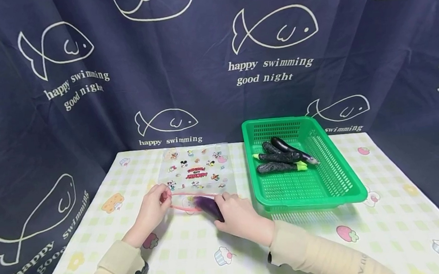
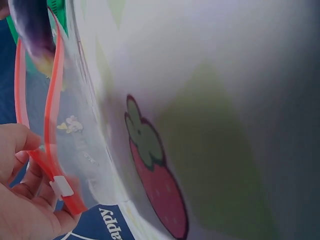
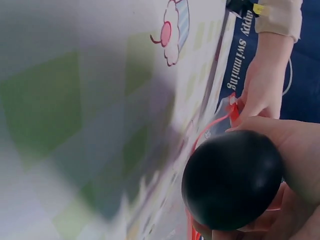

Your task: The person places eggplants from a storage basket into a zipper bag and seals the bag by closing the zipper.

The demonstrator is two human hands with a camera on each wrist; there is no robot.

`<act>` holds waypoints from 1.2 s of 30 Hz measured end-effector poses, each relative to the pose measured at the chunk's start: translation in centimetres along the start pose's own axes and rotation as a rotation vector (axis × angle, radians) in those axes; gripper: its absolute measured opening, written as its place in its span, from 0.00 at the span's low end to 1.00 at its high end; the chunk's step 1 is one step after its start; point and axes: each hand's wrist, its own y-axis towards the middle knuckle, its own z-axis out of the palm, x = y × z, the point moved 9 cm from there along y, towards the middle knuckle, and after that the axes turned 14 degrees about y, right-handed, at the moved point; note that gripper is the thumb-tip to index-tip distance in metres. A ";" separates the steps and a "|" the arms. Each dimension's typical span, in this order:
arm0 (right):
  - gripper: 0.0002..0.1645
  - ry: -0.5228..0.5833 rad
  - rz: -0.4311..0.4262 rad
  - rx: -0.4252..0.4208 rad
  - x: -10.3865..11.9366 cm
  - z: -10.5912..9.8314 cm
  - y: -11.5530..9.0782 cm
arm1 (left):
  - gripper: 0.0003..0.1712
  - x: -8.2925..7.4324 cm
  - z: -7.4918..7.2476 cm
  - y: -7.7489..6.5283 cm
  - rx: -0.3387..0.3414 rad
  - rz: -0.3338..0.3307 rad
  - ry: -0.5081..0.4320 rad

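Note:
A clear zip bag with cartoon prints lies on the table, its red zip edge spread open toward the person. My left hand pinches the left end of that edge, beside the white slider. In my right hand is a dark purple eggplant, its paler end at the bag's mouth. The right wrist view shows the eggplant's round dark end with the fingers wrapped around it; right fingers also lie by the right part of the red edge.
A green plastic basket stands on the right of the table. Inside it lie another eggplant and several dark, bumpy vegetables with light green ends. The cloth-covered table meets a dark blue curtain at the back.

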 end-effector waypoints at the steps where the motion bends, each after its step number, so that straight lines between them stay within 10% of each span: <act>1: 0.32 -0.010 -0.004 -0.002 0.1 0.1 0.0 | 0.11 0.1 0.1 0.0 0.004 -0.010 -0.003; 22: 0.29 -0.128 -0.080 -0.065 1.1 0.8 0.9 | 0.05 2.5 0.8 -1.0 0.034 -0.317 -0.159; 36: 0.29 -0.133 -0.076 -0.039 1.4 1.7 1.9 | 0.04 3.2 2.0 -1.1 0.105 -0.401 -0.214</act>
